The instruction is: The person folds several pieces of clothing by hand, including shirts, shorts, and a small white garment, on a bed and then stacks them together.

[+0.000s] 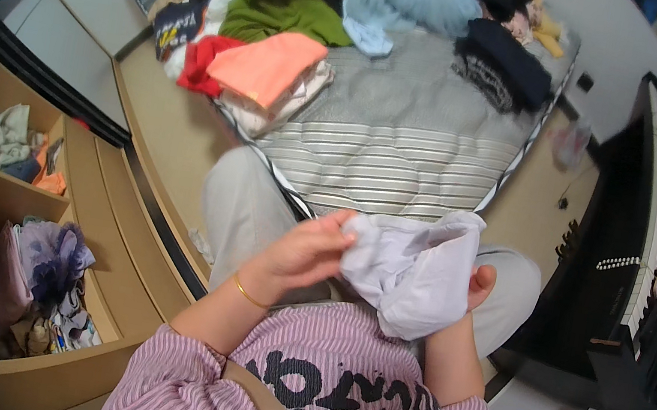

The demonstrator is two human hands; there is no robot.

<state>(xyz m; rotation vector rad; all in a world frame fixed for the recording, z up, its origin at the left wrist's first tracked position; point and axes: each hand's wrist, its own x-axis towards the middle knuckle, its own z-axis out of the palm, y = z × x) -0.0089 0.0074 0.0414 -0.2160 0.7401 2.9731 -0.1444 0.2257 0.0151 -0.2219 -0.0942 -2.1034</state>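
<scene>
A thin white cloth garment (415, 271) hangs bunched between my hands, above my lap. My left hand (311, 248), with a gold bangle at the wrist, pinches its left end between thumb and fingers. On the other side, my right hand (480, 286) is mostly hidden behind the cloth and supports it. Only a fingertip or thumb and part of the palm show there. The exact kind of garment cannot be made out.
Ahead is a bare mattress (374, 167) bearing a folded orange garment (270, 68), a green garment (290, 3), pale blue tulle (411, 0) and a dark folded bundle (505, 65). Wooden wardrobe compartments (48, 363) with clothes stand left, a black piano (607, 252) right.
</scene>
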